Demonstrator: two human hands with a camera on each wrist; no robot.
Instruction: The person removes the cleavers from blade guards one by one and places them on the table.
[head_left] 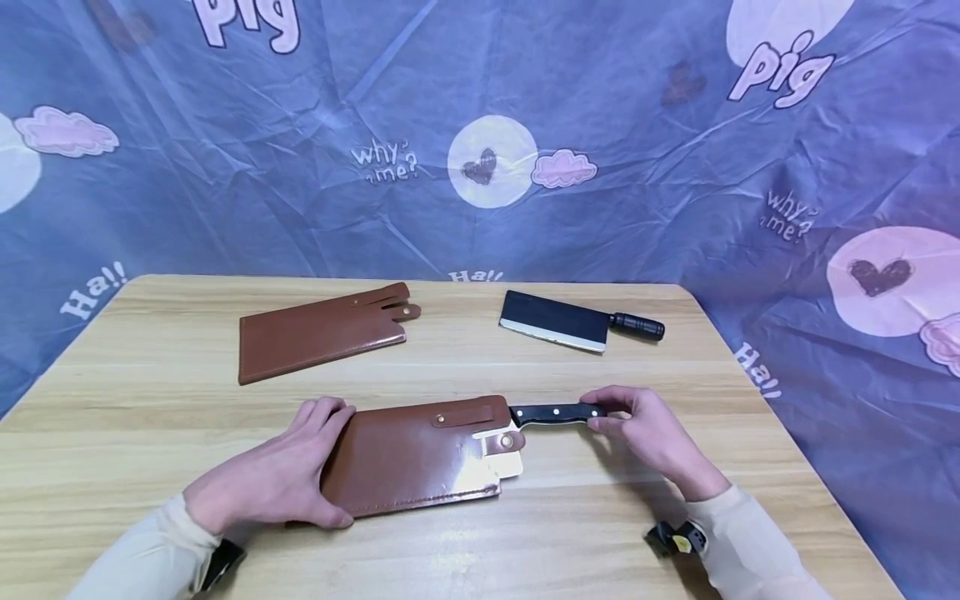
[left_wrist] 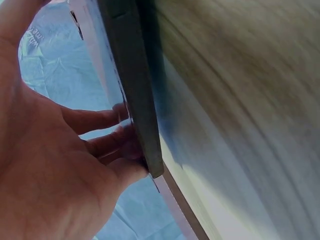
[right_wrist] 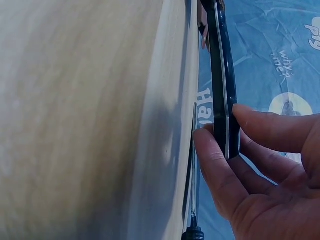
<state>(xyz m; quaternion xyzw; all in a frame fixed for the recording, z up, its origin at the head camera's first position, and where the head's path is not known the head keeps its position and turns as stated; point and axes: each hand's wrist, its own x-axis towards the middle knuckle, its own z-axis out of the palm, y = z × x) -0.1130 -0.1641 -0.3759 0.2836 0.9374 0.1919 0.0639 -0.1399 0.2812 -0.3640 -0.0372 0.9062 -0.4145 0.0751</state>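
Your left hand (head_left: 273,479) grips the closed end of a brown leather sheath (head_left: 416,454) lying near the front edge of the wooden table (head_left: 150,383), thumb along its near edge and fingers curled over the far corner. Your right hand (head_left: 652,433) pinches the end of the knife's black riveted handle (head_left: 558,412) between thumb and fingertips, the handle jutting out of the sheath's open end toward the table's right edge. A pale strip of the blade (head_left: 512,454) shows just past the sheath's mouth, beside its snap strap.

In the left wrist view, your fingers (left_wrist: 95,120) press against the sheath's edge (left_wrist: 137,100). In the right wrist view, your thumb and forefinger close on the glossy handle (right_wrist: 222,90) held just above the tabletop.

Toward the table's back edge lie a second brown sheath (head_left: 322,333), on the left, and a dark cleaver (head_left: 558,321) with a black handle, on the right, well apart from each other. A blue cartoon-printed cloth (head_left: 480,125) hangs behind the table.
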